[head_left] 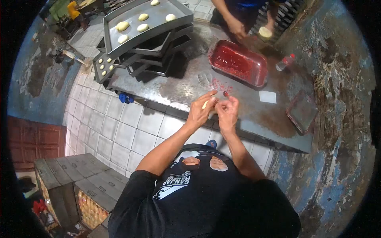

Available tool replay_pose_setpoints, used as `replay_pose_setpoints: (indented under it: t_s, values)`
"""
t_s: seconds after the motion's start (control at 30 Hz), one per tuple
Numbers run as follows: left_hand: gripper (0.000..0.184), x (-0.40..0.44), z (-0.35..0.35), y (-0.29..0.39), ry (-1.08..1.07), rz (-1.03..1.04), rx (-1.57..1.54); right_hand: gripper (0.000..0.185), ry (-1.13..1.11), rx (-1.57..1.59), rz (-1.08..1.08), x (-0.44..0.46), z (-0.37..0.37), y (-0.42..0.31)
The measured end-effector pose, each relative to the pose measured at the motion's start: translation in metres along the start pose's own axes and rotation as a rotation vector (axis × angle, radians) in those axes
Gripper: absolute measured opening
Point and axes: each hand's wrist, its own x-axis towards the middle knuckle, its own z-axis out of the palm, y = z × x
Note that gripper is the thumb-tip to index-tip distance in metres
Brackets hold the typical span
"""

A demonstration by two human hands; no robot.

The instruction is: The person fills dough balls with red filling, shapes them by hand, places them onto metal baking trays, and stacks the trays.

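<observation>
Over the near edge of the metal table my left hand (201, 109) is closed around a small piece of pale dough (205, 104), mostly hidden by the fingers. Beside it my right hand (227, 113) has its fingers bent in a pinch. A small lump of dark red filling (226, 94) shows at its fingertips. Just beyond both hands stands a red tray (260, 81) with wet red filling inside. Red crumbs (220, 85) lie scattered on the tabletop between the tray and my hands.
Stacked metal baking trays (149, 47) stand at the left, dough balls on the top one. Across the table (178, 85), a co-worker's hand (237, 29) is near the red tray, with a dough disc (265, 32) at the other. A bottle (285, 62), white card (268, 97) and lid-like tray (302, 112) lie right.
</observation>
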Motion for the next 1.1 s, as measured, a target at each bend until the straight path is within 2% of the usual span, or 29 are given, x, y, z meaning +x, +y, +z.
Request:
replay_pose_setpoints:
  t_s: [0.03, 0.07, 0.1, 0.13, 0.17, 0.2, 0.27, 0.3, 0.33, 0.37, 0.4, 0.43, 0.47, 0.53, 0.57, 0.6, 0.63, 0.67, 0.73, 0.77, 0.8, 0.83, 0.87, 0.9, 0.93, 0.97, 1.0, 1.03, 1.1]
  values:
    - [0.035, 0.000, -0.009, -0.008, 0.001, 0.036, -0.032, 0.065, 0.044, 0.055, 0.022, 0.000, 0.009, 0.003]
    - [0.035, -0.002, -0.019, -0.011, 0.001, 0.050, -0.049, 0.065, 0.036, 0.050, 0.025, 0.001, 0.016, -0.002]
    - [0.035, -0.004, -0.030, -0.011, 0.002, 0.065, -0.067, 0.066, -0.098, 0.147, 0.184, 0.005, 0.019, -0.007]
    - [0.036, -0.007, -0.041, -0.011, -0.021, 0.100, 0.073, 0.068, -0.226, 0.245, 0.340, 0.008, 0.022, -0.013]
    - [0.037, -0.007, -0.052, -0.006, -0.046, 0.137, 0.211, 0.064, -0.249, 0.082, 0.290, 0.012, 0.028, -0.019]
    - [0.037, -0.005, -0.064, 0.004, -0.050, 0.140, 0.205, 0.064, -0.244, 0.077, 0.287, 0.012, 0.038, -0.033]
    - [0.043, -0.002, -0.087, 0.018, -0.337, -0.111, 0.429, 0.049, -0.429, -0.602, 0.030, 0.009, 0.055, -0.065]
    - [0.043, -0.002, -0.093, 0.012, -0.342, -0.109, 0.422, 0.042, -0.474, -0.759, -0.192, 0.001, 0.066, -0.074]
    - [0.038, -0.002, -0.096, 0.002, -0.313, 0.030, 0.367, 0.042, -0.467, -0.765, -0.190, -0.004, 0.075, -0.082]
    - [0.035, -0.002, -0.100, 0.001, -0.282, 0.168, 0.310, 0.043, -0.458, -0.720, -0.246, -0.008, 0.083, -0.088]
    - [0.035, 0.000, -0.104, -0.001, -0.289, 0.169, 0.303, 0.044, -0.450, -0.674, -0.300, -0.010, 0.087, -0.091]
    - [0.035, 0.003, -0.107, -0.003, -0.264, 0.111, 0.163, 0.053, -0.369, -0.512, -0.265, -0.003, 0.079, -0.070]
    - [0.035, 0.003, -0.109, -0.001, -0.234, 0.052, 0.023, 0.053, -0.370, -0.519, -0.262, 0.001, 0.074, -0.061]
    - [0.042, 0.002, -0.110, 0.005, -0.270, 0.024, -0.094, 0.064, -0.191, -0.153, -0.137, 0.008, 0.066, -0.050]
    - [0.051, 0.003, -0.106, 0.008, -0.274, 0.071, -0.085, 0.071, -0.261, -0.066, 0.019, 0.008, 0.064, -0.051]
    - [0.064, 0.004, -0.102, 0.011, -0.282, 0.116, -0.076, 0.071, -0.252, -0.061, 0.012, 0.012, 0.058, -0.053]
    - [0.084, 0.006, -0.098, 0.014, -0.339, 0.052, 0.008, 0.070, -0.337, -0.106, 0.149, 0.019, 0.051, -0.055]
    - [0.084, 0.008, -0.094, 0.022, -0.346, 0.057, 0.011, 0.070, -0.428, -0.150, 0.286, 0.027, 0.044, -0.062]
    - [0.079, 0.015, -0.090, 0.040, -0.450, -0.153, 0.192, 0.067, -0.540, -0.200, 0.261, 0.036, 0.042, -0.083]
    - [0.062, 0.021, -0.087, 0.046, -0.525, -0.127, 0.288, 0.064, -0.659, -0.479, 0.062, 0.036, 0.049, -0.101]
    - [0.062, 0.022, -0.085, 0.048, -0.525, -0.130, 0.306, 0.060, -0.761, -0.756, -0.147, 0.037, 0.050, -0.112]
    - [0.054, 0.022, -0.084, 0.048, -0.457, -0.072, 0.173, 0.055, -0.702, -0.570, -0.119, 0.039, 0.046, -0.115]
    - [0.047, 0.025, -0.083, 0.047, -0.384, -0.011, 0.038, 0.055, -0.703, -0.555, -0.126, 0.045, 0.042, -0.110]
    - [0.050, 0.032, -0.082, 0.044, -0.355, -0.004, 0.210, 0.055, -0.522, -0.258, -0.116, 0.053, 0.038, -0.099]
    - [0.050, 0.033, -0.079, 0.041, -0.339, -0.010, 0.221, 0.056, -0.343, 0.035, -0.094, 0.061, 0.035, -0.088]
    - [0.057, 0.034, -0.076, 0.044, -0.269, 0.040, 0.161, 0.056, -0.327, 0.040, -0.120, 0.069, 0.035, -0.089]
    - [0.063, 0.034, -0.074, 0.048, -0.200, 0.090, 0.107, 0.056, -0.349, 0.057, -0.115, 0.076, 0.033, -0.091]
    - [0.063, 0.033, -0.072, 0.051, -0.185, 0.080, 0.125, 0.056, -0.515, 0.037, 0.018, 0.083, 0.030, -0.093]
    - [0.069, 0.032, -0.066, 0.067, -0.215, -0.107, 0.246, 0.051, -0.840, 0.010, 0.201, 0.101, 0.030, -0.092]
